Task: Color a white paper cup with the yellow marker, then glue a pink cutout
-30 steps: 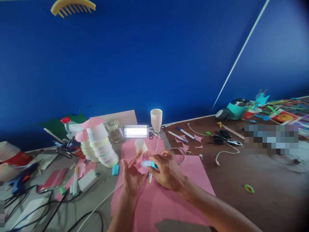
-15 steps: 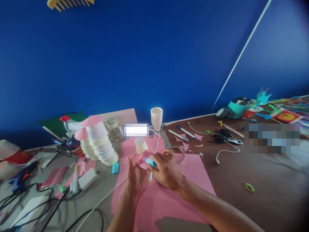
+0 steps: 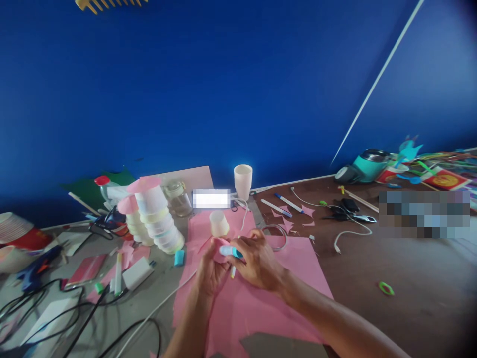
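Observation:
My right hand (image 3: 259, 256) is closed round the blue end of a glue stick (image 3: 226, 250). The stick's pale end points left, against a pink paper piece (image 3: 217, 254). That piece is pinched in my left hand (image 3: 210, 273), its thumb up along the edge. Just beyond the fingers a small white cup (image 3: 218, 223) stands upside down on a large pink sheet (image 3: 290, 298). A light-blue cap (image 3: 179, 257) rests left of the sheet's edge. Under my right hand a thin white and yellow stick (image 3: 233, 271) partly shows.
Stacked white cups with pink paper tops (image 3: 160, 219) stand at left, beside a glass jar (image 3: 179, 199). A white cup (image 3: 243, 181) is at the wall. Markers (image 3: 288, 203) and pink scraps (image 3: 286, 224) lie right. Black cables (image 3: 80, 308) and a blue glue gun (image 3: 35, 273) are at left.
My left hand's fingers have closed in on the pink paper piece, its thumb moving right onto it. The glue stick stays in my right hand. The view has shifted slightly.

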A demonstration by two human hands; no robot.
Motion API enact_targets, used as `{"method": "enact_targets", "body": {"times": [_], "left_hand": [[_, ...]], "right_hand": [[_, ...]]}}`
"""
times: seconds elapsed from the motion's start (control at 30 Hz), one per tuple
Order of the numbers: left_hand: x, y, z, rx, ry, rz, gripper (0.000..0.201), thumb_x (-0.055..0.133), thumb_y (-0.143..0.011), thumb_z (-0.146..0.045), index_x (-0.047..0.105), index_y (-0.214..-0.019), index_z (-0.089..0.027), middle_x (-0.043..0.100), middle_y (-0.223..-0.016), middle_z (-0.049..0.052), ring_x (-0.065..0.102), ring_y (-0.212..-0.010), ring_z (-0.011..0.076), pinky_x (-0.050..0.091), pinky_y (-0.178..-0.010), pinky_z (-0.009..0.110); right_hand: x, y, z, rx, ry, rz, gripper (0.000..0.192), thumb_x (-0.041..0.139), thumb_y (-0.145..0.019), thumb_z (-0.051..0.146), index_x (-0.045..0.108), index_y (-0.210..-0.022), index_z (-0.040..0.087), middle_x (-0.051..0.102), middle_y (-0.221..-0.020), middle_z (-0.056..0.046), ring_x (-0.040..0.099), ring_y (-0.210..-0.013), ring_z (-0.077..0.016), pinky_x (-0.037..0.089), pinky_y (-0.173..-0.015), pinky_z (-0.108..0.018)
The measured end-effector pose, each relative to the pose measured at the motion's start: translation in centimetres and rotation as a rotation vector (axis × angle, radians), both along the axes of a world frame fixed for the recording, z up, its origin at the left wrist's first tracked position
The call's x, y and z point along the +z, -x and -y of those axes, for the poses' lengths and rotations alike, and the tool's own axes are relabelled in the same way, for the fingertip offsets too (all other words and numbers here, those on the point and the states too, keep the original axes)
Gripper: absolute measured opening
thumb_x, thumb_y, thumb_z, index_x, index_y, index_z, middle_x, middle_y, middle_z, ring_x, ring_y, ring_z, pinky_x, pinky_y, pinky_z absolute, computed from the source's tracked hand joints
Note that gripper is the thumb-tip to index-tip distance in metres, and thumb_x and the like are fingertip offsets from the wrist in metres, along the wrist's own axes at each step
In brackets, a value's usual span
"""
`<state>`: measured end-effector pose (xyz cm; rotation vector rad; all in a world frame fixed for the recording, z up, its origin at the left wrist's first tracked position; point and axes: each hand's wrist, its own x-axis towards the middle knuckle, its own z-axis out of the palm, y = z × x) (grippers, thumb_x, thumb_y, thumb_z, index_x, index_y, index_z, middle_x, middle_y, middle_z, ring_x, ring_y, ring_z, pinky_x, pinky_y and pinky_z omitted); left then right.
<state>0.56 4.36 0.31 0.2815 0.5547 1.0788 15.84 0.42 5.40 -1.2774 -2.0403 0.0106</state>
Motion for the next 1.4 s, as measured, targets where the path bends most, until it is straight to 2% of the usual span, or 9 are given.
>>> {"method": "enact_targets", "body": {"times": [0.13,0.33,0.43,0.6,0.77,1.03,1.23,1.3,1.4], "left_hand": [[0.1,0.2,-0.5,0.059,0.013,0.031,0.019,0.056,-0.095,-0.015,0.073,-0.087,-0.011,0.077,-0.084,0.008,0.072,-0.072,0.0161,0.062,-0.066,0.025],[1.4,0.2,0.2,-0.035,-0.079,0.046,0.037,0.051,-0.1,-0.039,0.072,-0.104,-0.008,0.078,-0.095,0.012,0.073,-0.08,0.0216,0.062,-0.069,0.031],[1.4,0.2,0.3,-0.079,-0.052,0.039,0.029,0.054,-0.099,-0.03,0.072,-0.107,-0.008,0.079,-0.096,0.011,0.074,-0.081,0.02,0.063,-0.07,0.029],[1.1,0.1,0.0,-0.03,-0.01,0.028,0.019,0.06,-0.093,-0.016,0.072,-0.107,-0.01,0.079,-0.095,0.01,0.074,-0.077,0.0179,0.062,-0.066,0.026],[1.2,-0.1,0.0,0.009,-0.031,-0.001,0.018,0.06,-0.092,-0.017,0.072,-0.103,-0.01,0.078,-0.094,0.01,0.073,-0.078,0.0192,0.061,-0.068,0.029],[1.4,-0.4,0.2,0.085,-0.084,0.066,0.025,0.053,-0.097,-0.021,0.073,-0.11,-0.012,0.08,-0.101,0.01,0.073,-0.09,0.0196,0.058,-0.081,0.028],[0.8,0.8,-0.2,0.067,-0.055,0.163,0.044,0.049,-0.099,-0.038,0.062,-0.133,-0.014,0.079,-0.098,0.012,0.073,-0.089,0.0252,0.057,-0.082,0.036],[0.9,1.1,-0.2,0.076,-0.006,0.171,0.04,0.051,-0.099,-0.037,0.064,-0.129,-0.014,0.079,-0.096,0.011,0.073,-0.085,0.0227,0.057,-0.081,0.034],[1.5,1.1,0.1,0.074,0.076,0.15,0.035,0.051,-0.098,-0.037,0.072,-0.108,-0.01,0.078,-0.1,0.015,0.074,-0.092,0.0237,0.056,-0.089,0.035]], "right_hand": [[0.6,-0.4,0.0,-0.014,-0.019,-0.058,0.008,0.061,-0.095,0.027,0.066,-0.095,0.02,0.076,-0.073,0.0,0.066,-0.062,-0.0161,0.032,-0.079,-0.033],[0.4,-0.3,0.0,-0.021,-0.048,-0.032,0.006,0.06,-0.093,0.023,0.065,-0.091,0.02,0.074,-0.069,0.0,0.064,-0.061,-0.0168,0.032,-0.079,-0.033],[0.2,-0.2,0.0,0.014,-0.063,-0.017,0.005,0.06,-0.092,0.021,0.065,-0.093,0.02,0.073,-0.069,0.0,0.064,-0.063,-0.0171,0.032,-0.079,-0.033],[0.3,-0.2,-0.1,0.042,-0.117,-0.033,0.011,0.06,-0.094,0.019,0.065,-0.104,0.021,0.075,-0.077,-0.001,0.067,-0.07,-0.018,0.033,-0.085,-0.034],[0.4,-0.2,0.1,-0.008,-0.138,-0.017,0.016,0.06,-0.095,0.02,0.064,-0.11,0.022,0.075,-0.079,-0.002,0.068,-0.074,-0.0195,0.034,-0.089,-0.037],[0.0,0.0,0.1,-0.087,-0.162,-0.01,0.009,0.058,-0.096,0.02,0.064,-0.102,0.022,0.071,-0.075,-0.001,0.065,-0.072,-0.0193,0.034,-0.089,-0.037],[0.2,0.1,0.3,0.03,-0.181,-0.096,0.018,0.056,-0.095,0.016,0.062,-0.111,0.022,0.073,-0.082,-0.002,0.066,-0.078,-0.019,0.035,-0.091,-0.038],[0.3,0.1,0.4,0.105,-0.169,-0.122,0.019,0.055,-0.095,0.017,0.06,-0.112,0.022,0.074,-0.084,-0.003,0.066,-0.078,-0.0189,0.036,-0.09,-0.039],[0.2,0.2,0.3,0.205,-0.173,-0.113,0.019,0.055,-0.093,0.017,0.058,-0.111,0.022,0.075,-0.089,-0.004,0.067,-0.08,-0.0192,0.038,-0.089,-0.04]]}}
